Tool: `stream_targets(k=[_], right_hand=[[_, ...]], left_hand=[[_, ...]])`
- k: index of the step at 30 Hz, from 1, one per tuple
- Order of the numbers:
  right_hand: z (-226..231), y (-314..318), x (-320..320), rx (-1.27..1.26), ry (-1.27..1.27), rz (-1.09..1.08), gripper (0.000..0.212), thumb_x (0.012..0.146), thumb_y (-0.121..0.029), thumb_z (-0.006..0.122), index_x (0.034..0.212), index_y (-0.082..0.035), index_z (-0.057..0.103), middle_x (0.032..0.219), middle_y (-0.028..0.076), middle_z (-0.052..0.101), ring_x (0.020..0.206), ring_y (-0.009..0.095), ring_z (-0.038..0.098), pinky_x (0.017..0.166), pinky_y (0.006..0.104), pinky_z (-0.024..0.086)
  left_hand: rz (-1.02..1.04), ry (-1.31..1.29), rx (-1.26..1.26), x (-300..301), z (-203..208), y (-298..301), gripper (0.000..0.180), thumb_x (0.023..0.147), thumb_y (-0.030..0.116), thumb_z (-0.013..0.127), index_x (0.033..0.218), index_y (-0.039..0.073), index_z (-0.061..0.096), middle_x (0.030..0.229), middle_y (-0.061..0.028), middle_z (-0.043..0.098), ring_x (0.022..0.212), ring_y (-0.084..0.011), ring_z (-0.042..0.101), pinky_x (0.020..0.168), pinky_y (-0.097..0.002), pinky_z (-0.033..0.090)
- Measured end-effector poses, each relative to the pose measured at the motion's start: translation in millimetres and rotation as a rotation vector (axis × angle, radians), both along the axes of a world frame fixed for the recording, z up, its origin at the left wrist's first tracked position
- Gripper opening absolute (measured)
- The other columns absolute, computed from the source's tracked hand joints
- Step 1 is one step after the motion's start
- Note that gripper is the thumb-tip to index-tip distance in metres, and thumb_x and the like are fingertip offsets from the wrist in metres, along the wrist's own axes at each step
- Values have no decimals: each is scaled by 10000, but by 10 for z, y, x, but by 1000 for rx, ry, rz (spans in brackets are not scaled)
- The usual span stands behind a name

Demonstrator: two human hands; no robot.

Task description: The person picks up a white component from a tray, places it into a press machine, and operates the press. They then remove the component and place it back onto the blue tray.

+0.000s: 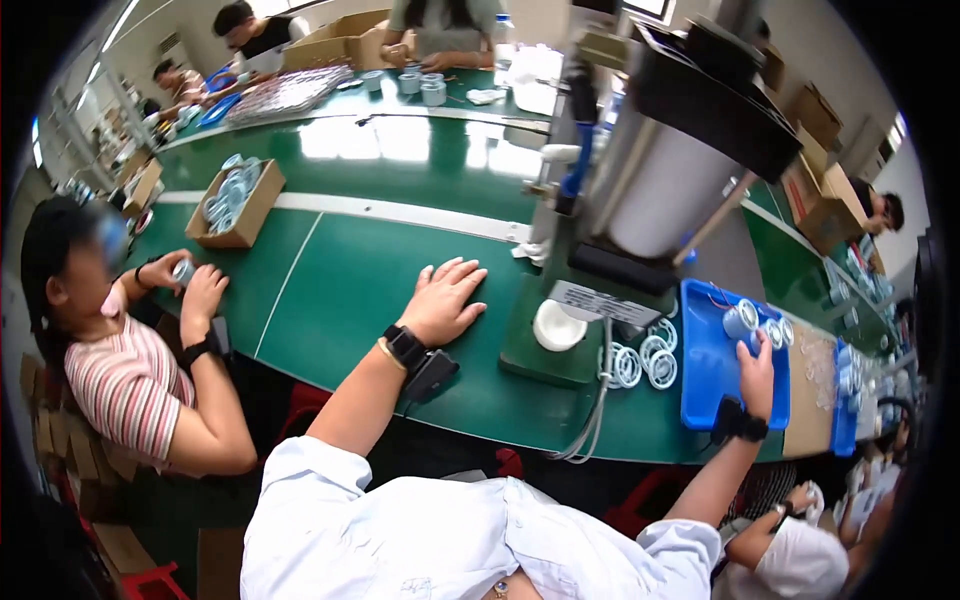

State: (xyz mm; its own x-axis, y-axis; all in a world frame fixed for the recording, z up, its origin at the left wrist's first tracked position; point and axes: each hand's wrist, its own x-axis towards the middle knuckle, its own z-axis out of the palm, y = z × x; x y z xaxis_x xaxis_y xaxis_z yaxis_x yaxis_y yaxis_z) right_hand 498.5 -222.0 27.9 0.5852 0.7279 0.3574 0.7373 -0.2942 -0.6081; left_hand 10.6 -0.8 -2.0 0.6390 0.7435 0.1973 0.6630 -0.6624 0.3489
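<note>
Head view showed the left hand (pixel 445 305) lying palm down on the green tabletop (pixel 335 300), fingers spread and released, just left of a bench press (pixel 668 195). On the green base of that press sat a white round cup (pixel 560 326). The right hand (pixel 757 378) reached into a blue plastic tray (pixel 704 380), its fingertips at a small group of pale grey cylindrical parts (pixel 740 320) in the tray's upper right area. Those fingers were bent, but I could not tell whether they gripped one or merely touched it. Between press and tray lay several pale rings (pixel 647 370), some overlapping, with grey cables (pixel 597 405) hanging in front of the base. Well apart, at the left, a co-worker in a striped shirt (pixel 125 385) held a grey cylindrical piece (pixel 183 271) in both hands, near an open cardboard box (pixel 262 212) filled with pale blue parts (pixel 232 190).
</note>
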Motion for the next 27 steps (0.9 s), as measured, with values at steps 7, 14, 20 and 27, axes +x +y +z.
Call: stream_targets(k=[7,14,20,27], right_hand=[[-45,230,735,-49,649,-6,427,938,-301,579,1283,-77,471,1103,39,595,949,117,579,754,262,474],[-279,89,872,15,556,-117,376,920,-292,600,1189,-47,507,1032,44,603,842,115,597,660,228,459],[-325,132,904,-81,416,-139,324,927,-279,590,1169,-77,520,993,16,593,827,79,558,682,224,446],[176,291,-763,302,711,233,192,949,-162,548,1093,-38,576,1030,47,618,911,113,551,834,235,418]], left_hand=[[35,92,-32,-69,42,109,528,887,323,576,1350,91,468,1422,-112,427,1358,-302,333,1099,-521,216],[83,97,15,-41,29,24,530,894,330,565,1359,99,457,1431,-104,417,1361,-294,330,1099,-525,226],[44,70,17,-74,-7,-15,531,911,344,541,1373,103,436,1449,-96,389,1373,-284,309,1102,-541,226],[84,86,18,-80,42,7,530,919,344,525,1380,100,426,1443,-95,387,1369,-287,308,1097,-570,221]])
